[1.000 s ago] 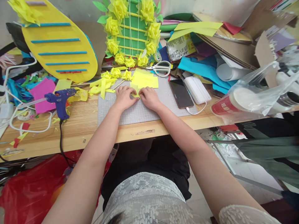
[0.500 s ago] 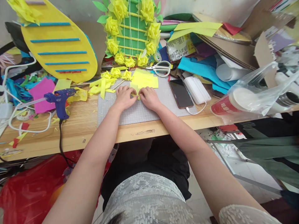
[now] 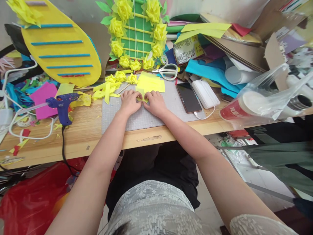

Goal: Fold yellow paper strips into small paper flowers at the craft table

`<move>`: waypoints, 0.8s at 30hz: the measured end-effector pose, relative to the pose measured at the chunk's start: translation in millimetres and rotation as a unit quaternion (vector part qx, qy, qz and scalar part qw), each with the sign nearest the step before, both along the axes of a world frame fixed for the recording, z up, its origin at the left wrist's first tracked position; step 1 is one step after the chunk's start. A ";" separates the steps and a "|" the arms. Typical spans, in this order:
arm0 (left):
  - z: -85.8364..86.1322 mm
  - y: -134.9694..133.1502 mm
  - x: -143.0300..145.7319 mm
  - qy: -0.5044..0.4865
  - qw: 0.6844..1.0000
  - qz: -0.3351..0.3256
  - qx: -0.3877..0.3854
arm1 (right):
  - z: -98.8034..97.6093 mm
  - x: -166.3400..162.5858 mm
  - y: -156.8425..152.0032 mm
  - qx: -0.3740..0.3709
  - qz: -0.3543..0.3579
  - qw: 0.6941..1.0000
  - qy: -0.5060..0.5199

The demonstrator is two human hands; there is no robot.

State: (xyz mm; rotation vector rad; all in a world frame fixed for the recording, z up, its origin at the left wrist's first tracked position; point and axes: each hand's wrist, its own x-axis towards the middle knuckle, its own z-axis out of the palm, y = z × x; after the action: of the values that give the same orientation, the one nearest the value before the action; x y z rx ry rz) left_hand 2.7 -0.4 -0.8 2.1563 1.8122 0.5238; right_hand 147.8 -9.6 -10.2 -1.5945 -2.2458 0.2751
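On the wooden table (image 3: 81, 130), the grey mat (image 3: 144, 119) perhaps protects the wood. I see my left hand (image 3: 130, 102) and right hand (image 3: 156, 102) pinching, between them, a small yellow piece (image 3: 146, 101); yellow sheets (image 3: 151, 82) lie just beyond, probably for easy reach.

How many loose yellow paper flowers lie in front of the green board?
3, in a row beyond the left hand: left flower behind the yellow strips, middle flower, right flower beside the yellow sheets. Others may be hidden.
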 end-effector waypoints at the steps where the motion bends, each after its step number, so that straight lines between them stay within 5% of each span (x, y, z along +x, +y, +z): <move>1: -0.4 0.7 0.3 -0.004 1.000 0.004 0.001 | 0.4 -0.2 -0.2 -0.001 -0.001 1.000 -0.003; 10: -5.3 9.1 -5.6 -0.031 0.999 -0.006 0.036 | 1.5 -1.4 -0.3 -0.009 -0.003 1.000 0.006; 14: -5.6 12.7 -16.7 -0.060 0.993 -0.053 0.089 | -3.2 7.0 12.3 -0.015 -0.017 0.990 0.140; 18: -4.2 13.6 -25.6 -0.042 0.991 -0.102 0.079 | -3.1 19.1 25.8 -0.023 -0.095 0.942 0.321; 24: 7.3 4.4 -20.7 0.027 0.998 -0.016 0.061 | 1.8 23.0 28.0 -0.019 -0.128 0.914 0.384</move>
State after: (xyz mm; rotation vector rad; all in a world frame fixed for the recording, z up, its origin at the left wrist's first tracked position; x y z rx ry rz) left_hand -18.0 4.0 6.5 2.2976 1.8148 0.5881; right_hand 170.8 18.4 -8.5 -1.4306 -1.4249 0.7285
